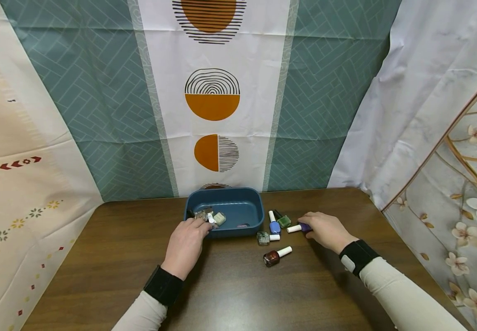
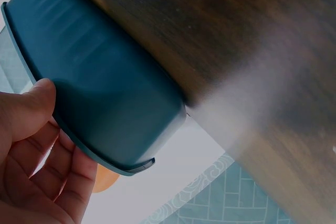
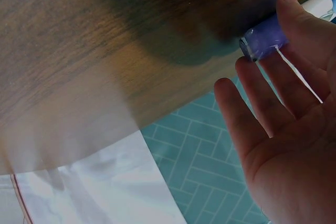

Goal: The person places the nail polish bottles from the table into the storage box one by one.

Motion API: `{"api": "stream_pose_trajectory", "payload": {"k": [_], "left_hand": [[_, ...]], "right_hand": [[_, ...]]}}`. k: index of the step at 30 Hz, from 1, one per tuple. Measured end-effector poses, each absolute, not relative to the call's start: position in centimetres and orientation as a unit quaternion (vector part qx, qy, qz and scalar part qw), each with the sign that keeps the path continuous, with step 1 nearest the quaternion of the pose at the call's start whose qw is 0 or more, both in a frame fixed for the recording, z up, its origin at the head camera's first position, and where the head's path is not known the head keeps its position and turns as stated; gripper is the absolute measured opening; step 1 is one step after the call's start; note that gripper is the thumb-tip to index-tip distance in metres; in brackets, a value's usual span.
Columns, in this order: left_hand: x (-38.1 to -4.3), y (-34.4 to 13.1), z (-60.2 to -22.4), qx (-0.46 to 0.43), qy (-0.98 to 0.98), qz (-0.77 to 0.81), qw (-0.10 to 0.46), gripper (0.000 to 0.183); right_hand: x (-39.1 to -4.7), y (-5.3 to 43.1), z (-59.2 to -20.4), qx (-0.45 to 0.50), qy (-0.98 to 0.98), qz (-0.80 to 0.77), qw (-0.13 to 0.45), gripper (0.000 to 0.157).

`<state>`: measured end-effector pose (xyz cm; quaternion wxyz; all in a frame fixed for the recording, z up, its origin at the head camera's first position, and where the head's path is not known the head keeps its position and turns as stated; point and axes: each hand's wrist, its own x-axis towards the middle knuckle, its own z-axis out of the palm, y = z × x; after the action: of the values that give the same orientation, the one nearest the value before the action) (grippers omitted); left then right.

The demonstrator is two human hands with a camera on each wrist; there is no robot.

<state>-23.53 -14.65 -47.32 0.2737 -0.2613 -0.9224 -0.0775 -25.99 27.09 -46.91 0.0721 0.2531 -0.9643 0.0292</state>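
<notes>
At the front left of a dark blue plastic bin (image 1: 241, 207), my left hand (image 1: 186, 244) grips the rim. In the left wrist view its thumb (image 2: 39, 103) lies on the outer wall and the other fingers go over the rim. Beside those fingertips, several small bottles (image 1: 219, 218) lie inside the bin, partly hidden. My right hand (image 1: 328, 232) pinches a purple nail polish bottle (image 3: 265, 38) with a white cap between thumb and fingers. It is low over the table, cap pointing left.
Between bin and right hand lie a blue polish bottle (image 1: 274, 227), a green one (image 1: 284, 222) with a black cap and a grey glittery one (image 1: 263, 238). Nearer me is a dark brown-red bottle (image 1: 271, 258). Patterned cloth (image 1: 230, 151) hangs behind the wooden table (image 1: 130, 248).
</notes>
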Motion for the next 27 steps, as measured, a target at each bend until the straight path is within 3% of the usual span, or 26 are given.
{"api": "stream_pose_trajectory", "payload": {"k": [11,27], "left_hand": [[-23.56,-14.71,-47.38,-0.265,-0.919,-0.083,0.280,0.019],[-23.51,-14.69,-47.35,-0.260,-0.922,-0.080,0.275,0.020]], "right_hand": [[-26.04,26.75,-46.74,0.243,-0.968,0.032,0.052,0.048],[-26.08,26.76,-47.34,0.266,-0.959,0.033,0.089,0.037]]}}
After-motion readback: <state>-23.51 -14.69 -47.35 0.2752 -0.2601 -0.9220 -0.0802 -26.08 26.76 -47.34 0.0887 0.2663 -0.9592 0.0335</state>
